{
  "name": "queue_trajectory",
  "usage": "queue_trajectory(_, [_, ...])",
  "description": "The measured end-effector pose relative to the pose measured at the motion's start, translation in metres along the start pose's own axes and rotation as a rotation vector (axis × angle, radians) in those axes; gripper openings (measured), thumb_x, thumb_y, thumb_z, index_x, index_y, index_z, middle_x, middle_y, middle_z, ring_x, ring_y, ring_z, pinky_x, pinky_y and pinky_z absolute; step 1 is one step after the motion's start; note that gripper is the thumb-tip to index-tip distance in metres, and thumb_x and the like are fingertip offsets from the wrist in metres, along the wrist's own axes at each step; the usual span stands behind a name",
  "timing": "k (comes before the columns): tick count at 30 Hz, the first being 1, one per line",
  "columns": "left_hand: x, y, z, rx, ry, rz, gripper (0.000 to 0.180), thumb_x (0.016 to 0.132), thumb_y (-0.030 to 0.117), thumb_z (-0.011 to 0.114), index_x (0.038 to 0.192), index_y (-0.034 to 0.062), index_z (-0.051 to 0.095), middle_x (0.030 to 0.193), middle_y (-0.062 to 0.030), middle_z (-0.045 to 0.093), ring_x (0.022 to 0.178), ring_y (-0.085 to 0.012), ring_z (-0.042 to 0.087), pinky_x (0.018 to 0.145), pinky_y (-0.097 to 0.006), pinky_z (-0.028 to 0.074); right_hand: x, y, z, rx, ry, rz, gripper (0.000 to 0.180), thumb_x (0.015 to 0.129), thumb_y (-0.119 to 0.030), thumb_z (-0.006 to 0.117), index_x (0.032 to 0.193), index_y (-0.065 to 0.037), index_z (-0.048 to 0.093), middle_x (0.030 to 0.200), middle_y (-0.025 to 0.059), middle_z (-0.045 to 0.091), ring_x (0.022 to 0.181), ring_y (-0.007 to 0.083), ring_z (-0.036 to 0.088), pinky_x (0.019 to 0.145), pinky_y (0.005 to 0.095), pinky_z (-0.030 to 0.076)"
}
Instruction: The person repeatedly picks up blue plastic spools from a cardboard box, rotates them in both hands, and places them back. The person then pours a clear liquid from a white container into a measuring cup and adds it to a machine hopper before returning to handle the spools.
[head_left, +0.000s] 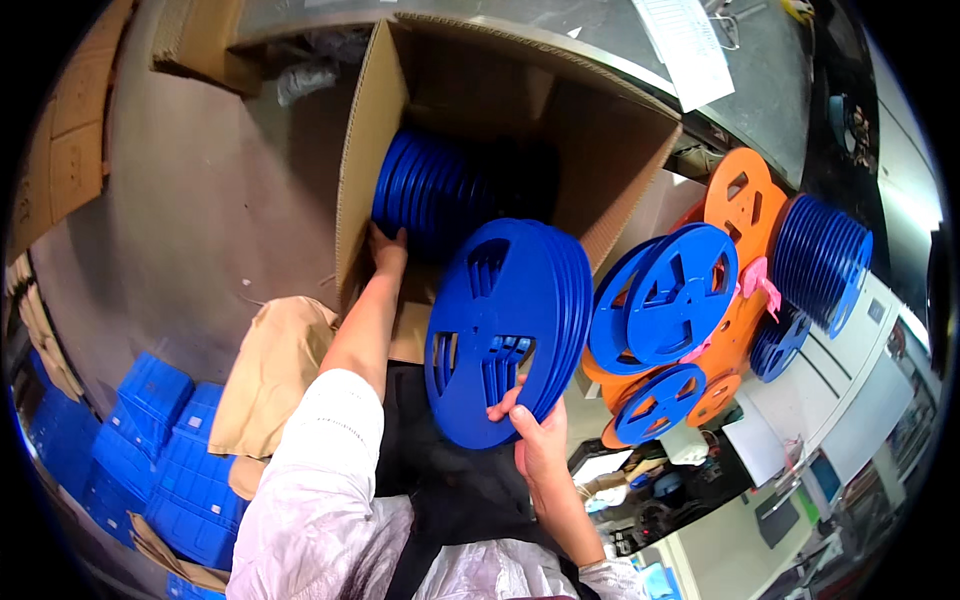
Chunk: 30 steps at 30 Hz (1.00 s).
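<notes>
My right hand (537,437) grips the lower edge of a stack of several blue plastic reels (505,325), held upright in front of an open cardboard box (610,150). My left hand (388,250) reaches into the box and rests against a row of blue reels (425,190) standing on edge inside. The fingers of the left hand are partly hidden by the box wall and the reels.
To the right, blue reels (680,290) and orange reels (745,200) are bundled with pink ties, beside another blue stack (825,255). Blue crates (150,450) and brown paper (270,370) lie lower left. A paper sheet (690,45) lies on the grey surface above.
</notes>
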<state>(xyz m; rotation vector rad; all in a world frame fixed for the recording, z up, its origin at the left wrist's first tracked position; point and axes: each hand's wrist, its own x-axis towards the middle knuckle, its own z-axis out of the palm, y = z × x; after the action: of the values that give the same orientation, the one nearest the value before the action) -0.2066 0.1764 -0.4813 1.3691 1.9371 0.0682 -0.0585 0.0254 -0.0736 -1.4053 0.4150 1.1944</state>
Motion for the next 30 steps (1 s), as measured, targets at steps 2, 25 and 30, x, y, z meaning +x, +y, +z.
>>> queue_trajectory(2, [-0.003,0.032,0.015,0.144,0.097,-0.178,0.075,0.077,0.035,0.067,0.136,0.0029,0.035,0.127,-0.0270,0.045,0.120,-0.0409,0.041,0.102,-0.045,0.033,0.012,-0.002,-0.008,-0.052,0.044,-0.014,0.047,0.079,-0.005,0.066,0.117,0.001,0.039,0.084,0.0114,0.058,0.074,0.0223,0.061,0.078,0.0387,0.050])
queue_trajectory(25, [-0.115,0.032,0.050,0.336,-0.531,0.281,0.078,0.084,0.025,0.057,0.145,0.0094,0.012,0.148,-0.0217,0.017,0.137,-0.0340,0.018,0.110,-0.036,0.024,0.244,0.128,0.007,-0.751,-0.225,-0.039,0.070,0.088,-0.017,0.059,0.144,-0.004,0.018,0.141,0.0198,0.035,0.130,0.0275,0.035,0.105,0.0372,0.030])
queue_trajectory(30, [-0.128,0.004,0.024,0.075,-0.847,0.155,0.090,0.079,0.021,0.063,0.148,0.0125,0.007,0.150,-0.0200,0.018,0.139,-0.0322,0.020,0.111,-0.034,0.023,0.199,0.091,-0.076,-0.430,-0.225,0.088,0.057,0.091,-0.016,0.055,0.141,-0.005,0.030,0.139,0.0168,0.040,0.127,0.0219,0.040,0.106,0.0328,0.031])
